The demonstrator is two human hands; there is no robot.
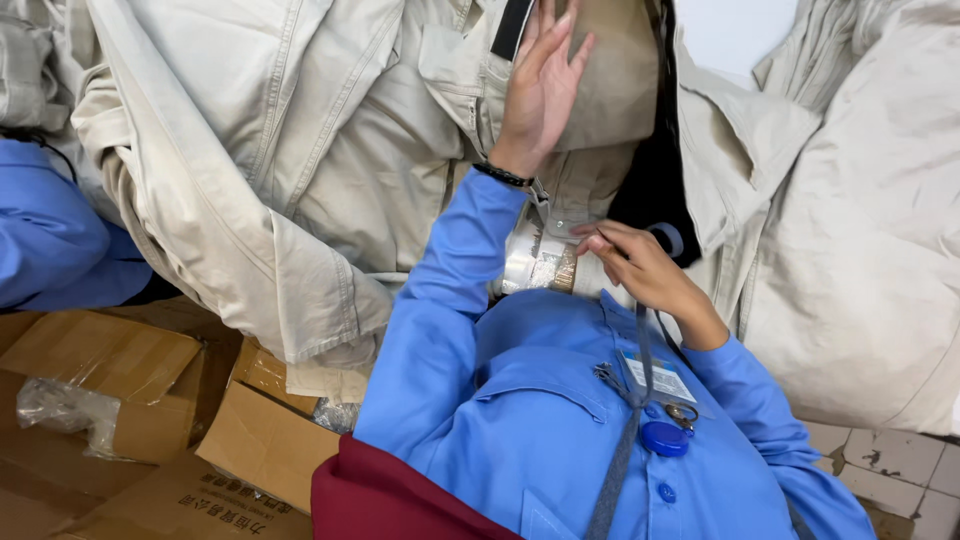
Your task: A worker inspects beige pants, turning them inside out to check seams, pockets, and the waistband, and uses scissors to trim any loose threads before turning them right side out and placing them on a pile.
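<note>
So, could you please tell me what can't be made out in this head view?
- Left hand: fingertips cut off by the top edge.
- Tape roll: partly hidden behind the beige garment.
- Right hand: what its fingertips pinch is too small to tell.

Soft, even indoor light falls from above, bright enough to show every seam of the beige jackets (300, 150). Shadows are mild: a dark fold just right of the jackets' middle, and dimness below them over the cardboard boxes (150, 400). A clear wrapped roll (535, 265) under the jackets shows slight glare. Focus is fairly sharp throughout; lines bend a little toward the picture's edges.
</note>
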